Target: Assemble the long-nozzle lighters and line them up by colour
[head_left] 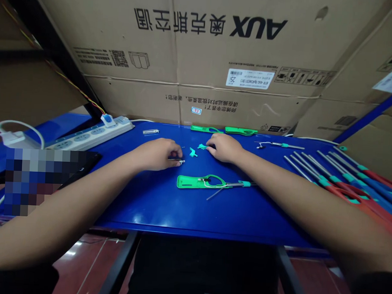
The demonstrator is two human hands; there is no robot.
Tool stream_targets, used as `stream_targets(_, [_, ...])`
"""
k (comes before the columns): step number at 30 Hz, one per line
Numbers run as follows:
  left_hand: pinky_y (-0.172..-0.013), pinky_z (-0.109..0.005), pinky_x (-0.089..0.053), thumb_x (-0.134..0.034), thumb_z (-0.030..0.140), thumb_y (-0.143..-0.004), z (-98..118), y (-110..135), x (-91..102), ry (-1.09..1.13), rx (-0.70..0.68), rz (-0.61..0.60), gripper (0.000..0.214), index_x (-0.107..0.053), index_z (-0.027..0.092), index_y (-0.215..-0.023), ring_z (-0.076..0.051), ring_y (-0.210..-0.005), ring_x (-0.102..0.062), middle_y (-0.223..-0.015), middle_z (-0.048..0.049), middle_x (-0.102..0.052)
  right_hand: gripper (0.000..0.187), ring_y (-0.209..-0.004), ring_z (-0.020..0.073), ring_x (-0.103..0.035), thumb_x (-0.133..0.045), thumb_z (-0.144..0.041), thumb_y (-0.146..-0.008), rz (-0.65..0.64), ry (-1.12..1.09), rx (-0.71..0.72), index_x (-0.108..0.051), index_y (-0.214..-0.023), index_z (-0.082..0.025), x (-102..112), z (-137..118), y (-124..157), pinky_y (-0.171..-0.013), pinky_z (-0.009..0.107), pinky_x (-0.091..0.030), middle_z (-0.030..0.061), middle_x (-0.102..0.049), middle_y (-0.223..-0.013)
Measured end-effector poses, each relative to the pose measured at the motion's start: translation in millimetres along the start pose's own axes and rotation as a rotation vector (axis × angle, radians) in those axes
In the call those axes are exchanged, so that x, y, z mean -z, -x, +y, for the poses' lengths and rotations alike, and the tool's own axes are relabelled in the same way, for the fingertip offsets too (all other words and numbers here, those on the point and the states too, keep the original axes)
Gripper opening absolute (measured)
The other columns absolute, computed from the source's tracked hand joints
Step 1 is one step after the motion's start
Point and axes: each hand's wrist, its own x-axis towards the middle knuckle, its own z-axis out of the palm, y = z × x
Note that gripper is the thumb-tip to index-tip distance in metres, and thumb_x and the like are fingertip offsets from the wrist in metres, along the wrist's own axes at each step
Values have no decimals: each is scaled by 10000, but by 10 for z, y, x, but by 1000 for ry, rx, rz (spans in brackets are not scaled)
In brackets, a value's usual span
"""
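Observation:
My left hand is closed, thumb and fingertips pinching a small whitish part whose inner end is hidden. My right hand has its fingertips pinched on a small teal plastic piece on the blue table. A second teal piece lies between the hands. Nearer to me rests an open green lighter handle shell, with a wired black part inside and a metal tube with a teal collar at its right end. A thin metal rod sticks out below it.
Two green handle shells lie by the cardboard box. A clear tube-like part and a power strip are on the left. Several red and blue long lighters lie right, near a loose metal tube with wires.

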Motion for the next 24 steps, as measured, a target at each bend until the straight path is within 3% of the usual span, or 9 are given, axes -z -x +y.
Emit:
stream_targets(4, [-791, -292, -487, -600, 358, -892, 234, 60, -37, 162, -165, 233, 236, -719, 192, -1010, -173, -839, -650, -930, -45, -709, 192, -900, 204, -657, -604, -234, -902, 27, -45, 53, -785, -915, -173, 144, -29, 187, -807, 316, -475, 85, -746, -964])
stream_targets(7, [-775, -288, -482, -598, 326, -912, 450, 107, -78, 237, -243, 275, 191, -722, 196, -977, -167, -826, -643, -898, -38, -704, 128, -763, 156, -646, -648, -216, -852, 55, -202, 154, -769, -838, -178, 306, -125, 561, -721, 280, -475, 47, -738, -866])
stream_targets(10, [-769, -288, -470, -606, 294, -912, 554, 108, -134, 263, -254, 240, 159, -733, 201, -929, -162, -810, -636, -883, -33, -706, 121, -721, 154, -633, -639, -190, -824, 11, -229, 185, -755, -794, -180, 407, -237, 899, -704, 288, -472, 38, -719, -813])
stream_targets(13, [-725, -268, -458, -635, 298, -894, 534, 61, -213, 311, -193, 151, 144, -741, 200, -882, -149, -762, -634, -842, -24, -715, 165, -746, 167, -638, -608, -179, -839, -90, -203, 163, -772, -847, -180, 413, -304, 1055, -712, 301, -473, 48, -713, -839])
stream_targets(18, [-586, -218, -406, -680, 376, -854, 455, -18, -320, 434, -87, -49, 191, -737, 195, -871, -114, -645, -613, -767, 3, -716, 181, -769, 177, -633, -592, -165, -857, -140, -196, 208, -772, -852, -171, 356, -303, 1056, -705, 306, -463, 55, -694, -836])
stream_targets(24, [-560, -206, -404, -690, 375, -837, 457, -35, -335, 519, -53, -95, 190, -739, 197, -877, -105, -610, -605, -712, 17, -697, 186, -750, 171, -611, -576, -156, -877, -140, -178, 267, -756, -835, -175, 328, -299, 1037, -696, 304, -449, 54, -678, -811])
